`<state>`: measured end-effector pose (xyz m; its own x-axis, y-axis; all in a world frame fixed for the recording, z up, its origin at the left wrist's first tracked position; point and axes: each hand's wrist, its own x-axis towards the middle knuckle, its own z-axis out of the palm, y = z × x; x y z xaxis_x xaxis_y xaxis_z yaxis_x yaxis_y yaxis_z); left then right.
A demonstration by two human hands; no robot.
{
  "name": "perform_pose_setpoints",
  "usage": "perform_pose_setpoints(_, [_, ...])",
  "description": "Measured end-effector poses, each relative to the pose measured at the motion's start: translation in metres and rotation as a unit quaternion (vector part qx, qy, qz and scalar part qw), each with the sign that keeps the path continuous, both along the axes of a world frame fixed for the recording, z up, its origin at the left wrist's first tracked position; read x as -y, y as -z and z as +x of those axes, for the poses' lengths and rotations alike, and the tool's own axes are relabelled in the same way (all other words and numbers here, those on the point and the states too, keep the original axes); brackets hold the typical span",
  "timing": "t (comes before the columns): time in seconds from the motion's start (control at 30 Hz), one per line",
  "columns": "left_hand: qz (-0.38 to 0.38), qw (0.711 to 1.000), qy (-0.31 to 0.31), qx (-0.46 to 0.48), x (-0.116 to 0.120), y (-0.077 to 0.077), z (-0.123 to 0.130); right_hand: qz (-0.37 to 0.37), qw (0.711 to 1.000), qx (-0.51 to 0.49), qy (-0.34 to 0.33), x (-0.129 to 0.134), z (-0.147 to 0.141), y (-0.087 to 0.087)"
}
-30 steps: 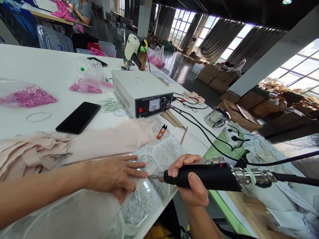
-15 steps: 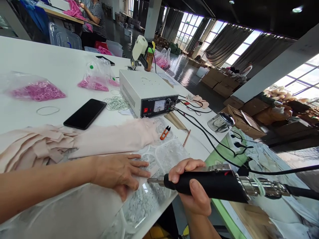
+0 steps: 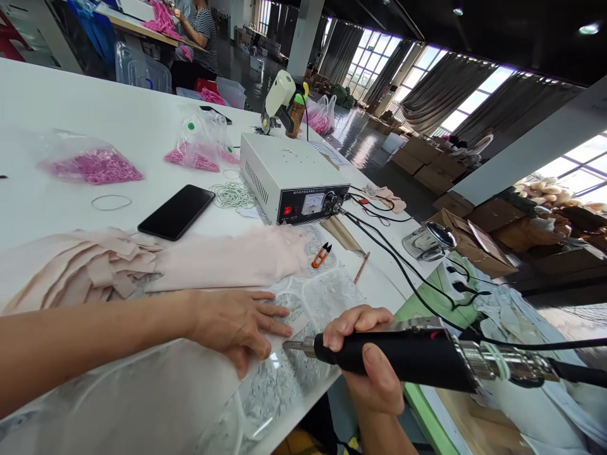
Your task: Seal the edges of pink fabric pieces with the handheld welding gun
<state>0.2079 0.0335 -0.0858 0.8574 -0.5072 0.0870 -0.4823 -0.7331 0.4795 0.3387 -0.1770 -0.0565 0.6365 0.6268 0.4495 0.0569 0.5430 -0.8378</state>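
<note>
My left hand (image 3: 234, 325) lies with fingers spread on a pale sheer fabric (image 3: 156, 385) over a clear plastic sheet (image 3: 265, 398). Wrapped round a black handheld tool (image 3: 393, 354) is my right hand (image 3: 370, 360). The tool's metal tip touches or nearly touches the fabric edge, just beside my left fingers. Behind my left hand lies a folded peach fabric (image 3: 227, 256), with layered strips (image 3: 90, 259) of it to the left. Small orange snips (image 3: 321, 255) rest at its right end.
A white control box (image 3: 294, 180) with black cables stands behind. Around it are a phone (image 3: 177, 212), rubber bands (image 3: 232, 195), bags of pink pieces (image 3: 95, 165) and a lidded glass (image 3: 429, 241). Boxes stand at the right; a person (image 3: 202, 35) sits far back.
The view has shifted slightly, so the table and its things appear further right. My hands and the tool keep nearly the same positions relative to the fabric.
</note>
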Motion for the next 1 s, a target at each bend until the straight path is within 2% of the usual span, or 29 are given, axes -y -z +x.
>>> perform_pose_setpoints(0.47, [-0.031, 0.999, 0.007, -0.010, -0.003, 0.001, 0.002, 0.001, 1.000, -0.003, -0.017, 0.000, -0.010, 0.000])
perform_pose_setpoints(0.77, [-0.024, 1.000, 0.019, 0.005, -0.003, 0.007, 0.003, -0.006, 0.999, 0.028, -0.033, 0.002, -0.010, -0.004])
perform_pose_setpoints(1.0, [0.003, 0.999, 0.035, 0.023, -0.005, 0.007, 0.003, 0.027, 0.996, 0.019, 0.086, 0.007, 0.001, -0.002])
